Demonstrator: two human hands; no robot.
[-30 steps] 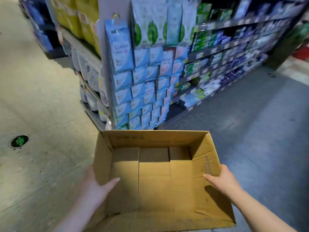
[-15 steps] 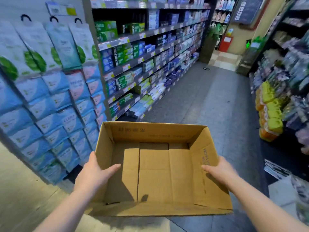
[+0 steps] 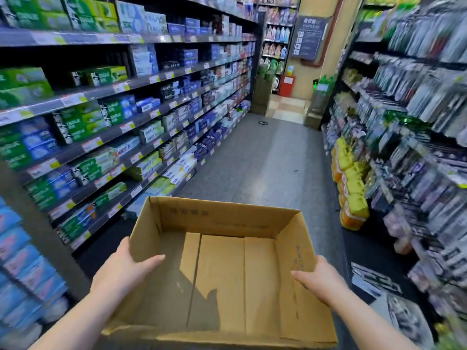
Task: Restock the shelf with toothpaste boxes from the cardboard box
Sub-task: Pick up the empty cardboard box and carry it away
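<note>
Box: open brown corrugated cardboard box [image 3: 222, 218], apparently empty, carried above the grey aisle floor [image 3: 255, 160].
Handling: probably light, with stiff walls and floppy flaps; best gripped by the side walls.
Left hand [image 3: 123, 269]: clasps the left wall, thumb inside.
Right hand [image 3: 321, 279]: clasps the right wall, thumb inside.
Surroundings: dark metal shelf [image 3: 111, 135] of green and blue toothpaste boxes [image 3: 83, 122], to the box's left.

cardboard box [image 3: 219, 274] front-ctr, shelf [image 3: 101, 94] on L, hanging rack [image 3: 417, 109] on R
</note>
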